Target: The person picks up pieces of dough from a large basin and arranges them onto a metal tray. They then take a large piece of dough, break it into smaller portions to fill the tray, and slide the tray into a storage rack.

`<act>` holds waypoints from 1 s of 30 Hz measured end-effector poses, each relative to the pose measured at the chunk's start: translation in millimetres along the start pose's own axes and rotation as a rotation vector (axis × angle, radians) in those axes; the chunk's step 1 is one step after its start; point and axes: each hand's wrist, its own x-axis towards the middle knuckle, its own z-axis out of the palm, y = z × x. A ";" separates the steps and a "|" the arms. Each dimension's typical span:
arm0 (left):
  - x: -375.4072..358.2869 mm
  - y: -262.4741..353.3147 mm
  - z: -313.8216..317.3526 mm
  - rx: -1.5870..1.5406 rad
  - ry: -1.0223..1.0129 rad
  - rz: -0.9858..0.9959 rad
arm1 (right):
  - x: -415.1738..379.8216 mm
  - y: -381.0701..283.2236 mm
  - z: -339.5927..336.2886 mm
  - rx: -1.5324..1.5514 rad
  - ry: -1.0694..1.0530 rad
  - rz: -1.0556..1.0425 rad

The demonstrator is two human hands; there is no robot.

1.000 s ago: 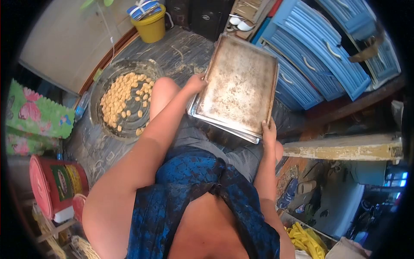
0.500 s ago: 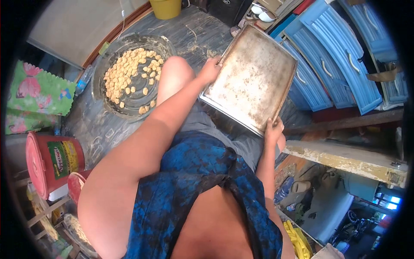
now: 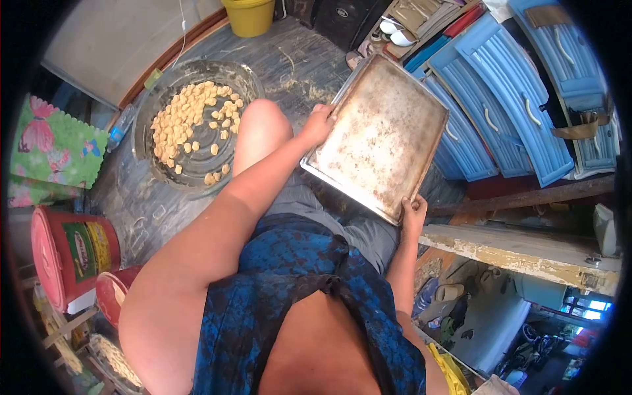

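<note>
A worn metal baking tray [image 3: 380,138], brown-stained and bare, is held up over my lap between both hands. My left hand [image 3: 319,125] is closed on its left edge. At the near right corner, my right hand [image 3: 413,214] pinches the rim between thumb and fingers. To the left of my raised knee, a wide round dark basin [image 3: 146,135] sits on the floor. Many small pale dough pieces [image 3: 187,118] lie in it, crowded toward its far left side, with a few scattered apart.
Blue louvred cabinet doors [image 3: 507,99] stand at the right, close to the tray. A red lidded bucket [image 3: 56,257] is at the left below a butterfly-patterned green cloth [image 3: 62,141]. A yellow pot [image 3: 249,16] stands at the back. A worn wooden ledge [image 3: 507,257] runs along the right.
The tray stays in both hands, with almost the same tilt. The whole view has shifted slightly, so the basin and floor appear a little lower.
</note>
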 end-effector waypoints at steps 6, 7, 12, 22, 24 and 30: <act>-3.5 24.3 -5.1 0.204 -0.004 -0.007 | -3.9 -43.3 -2.3 -0.458 0.025 -0.168; -2.7 38.5 -8.1 0.348 0.045 0.029 | 9.3 -49.7 -5.4 -0.484 0.069 -0.447; 31.0 86.8 8.7 0.473 0.034 0.275 | 29.2 -177.4 -2.7 -0.434 0.321 -0.942; 32.9 56.3 61.0 0.776 -0.226 0.319 | 100.4 -109.0 114.4 -1.052 -0.041 -0.457; 41.1 55.3 65.9 0.814 -0.167 0.314 | 107.3 -103.8 118.0 -1.044 0.013 -0.492; 42.1 51.2 65.1 0.686 -0.302 0.298 | 113.8 -103.4 116.1 -1.009 -0.023 -0.497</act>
